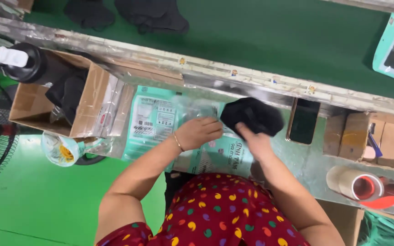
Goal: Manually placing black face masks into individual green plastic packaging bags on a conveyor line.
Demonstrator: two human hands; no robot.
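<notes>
My left hand [199, 132] grips the edge of a clear plastic bag [196, 109] lying over a stack of teal printed packages [153, 120] on the metal work shelf [297, 157]. Right beside it, my right hand [254, 141] holds a folded black garment [252, 116] at the mouth of that bag. The two hands are close together, a few centimetres apart. More teal packaging [226, 157] lies under my wrists.
A cardboard box [85, 102] with black items and a black bottle with a white cap [21, 61] stand at the left. A dark phone [303, 120], small cartons [379, 139] and a tape roll [356, 184] sit at the right. Black garments [151, 16] lie on the green conveyor belt [274, 45].
</notes>
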